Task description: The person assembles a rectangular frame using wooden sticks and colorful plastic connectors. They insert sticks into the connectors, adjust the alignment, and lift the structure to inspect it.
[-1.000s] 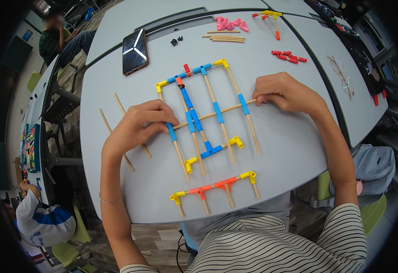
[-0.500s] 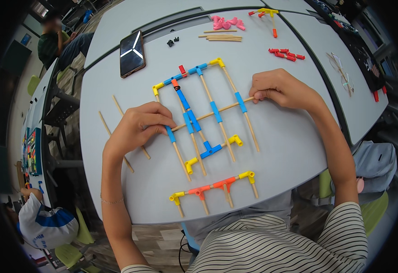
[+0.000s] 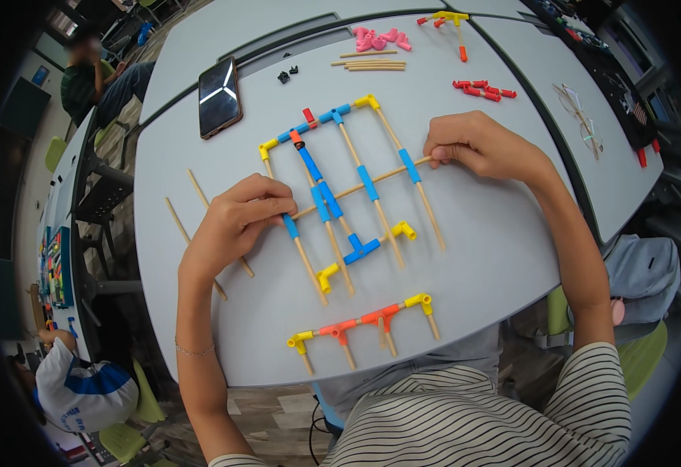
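Note:
A wooden dowel (image 3: 348, 191) runs crosswise over a frame of sticks and plastic connectors. My left hand (image 3: 248, 208) pinches its left end, close to a blue sleeve (image 3: 290, 226) on the frame's outermost stick. At the other end, my right hand (image 3: 465, 145) grips the dowel just past another blue sleeve (image 3: 409, 166). Blue tees and yellow elbow connectors (image 3: 367, 102) join the frame's far side. A blue and yellow piece (image 3: 361, 250) lies among its near sticks. Closer to me rests a separate row of orange tees (image 3: 339, 330) with yellow ends and short sticks.
Two loose sticks (image 3: 195, 247) lie left of the frame. A phone (image 3: 220, 97), small black parts (image 3: 284, 76), pink connectors (image 3: 379, 39), spare sticks (image 3: 375, 65) and red connectors (image 3: 482, 90) sit farther back. Glasses (image 3: 589, 128) rest at right. Other people sit at left.
My right hand has shifted slightly left along with the dowel's right end, which now sticks out less past the sleeve. Both hands keep their grip. The whole view has shifted slightly.

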`<state>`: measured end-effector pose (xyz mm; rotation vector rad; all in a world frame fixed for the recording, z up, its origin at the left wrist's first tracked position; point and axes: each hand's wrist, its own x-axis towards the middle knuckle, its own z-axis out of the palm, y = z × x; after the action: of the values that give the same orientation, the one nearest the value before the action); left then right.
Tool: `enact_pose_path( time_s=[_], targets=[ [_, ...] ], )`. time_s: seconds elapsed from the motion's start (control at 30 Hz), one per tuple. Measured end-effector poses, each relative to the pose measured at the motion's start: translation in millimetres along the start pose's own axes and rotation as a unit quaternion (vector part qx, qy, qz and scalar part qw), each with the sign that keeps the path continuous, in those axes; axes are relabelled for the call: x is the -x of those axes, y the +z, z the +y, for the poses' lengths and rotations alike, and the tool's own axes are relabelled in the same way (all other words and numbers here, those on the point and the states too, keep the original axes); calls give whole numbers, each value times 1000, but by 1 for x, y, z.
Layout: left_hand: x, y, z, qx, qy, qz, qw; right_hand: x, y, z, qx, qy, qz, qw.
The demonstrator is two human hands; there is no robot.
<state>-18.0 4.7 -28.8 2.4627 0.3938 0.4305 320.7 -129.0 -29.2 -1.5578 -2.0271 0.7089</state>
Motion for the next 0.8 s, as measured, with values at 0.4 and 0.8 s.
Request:
enact_pose_path(
  time_s=[0.4, 0.8],
  targets=[
    [-1, 18, -1, -38, 42, 62, 996, -2, 4, 3, -3, -55, 45, 997],
    [-2, 19, 1, -135, 88, 78, 984, -2, 0, 3, -7, -73, 34, 997]
  ],
)
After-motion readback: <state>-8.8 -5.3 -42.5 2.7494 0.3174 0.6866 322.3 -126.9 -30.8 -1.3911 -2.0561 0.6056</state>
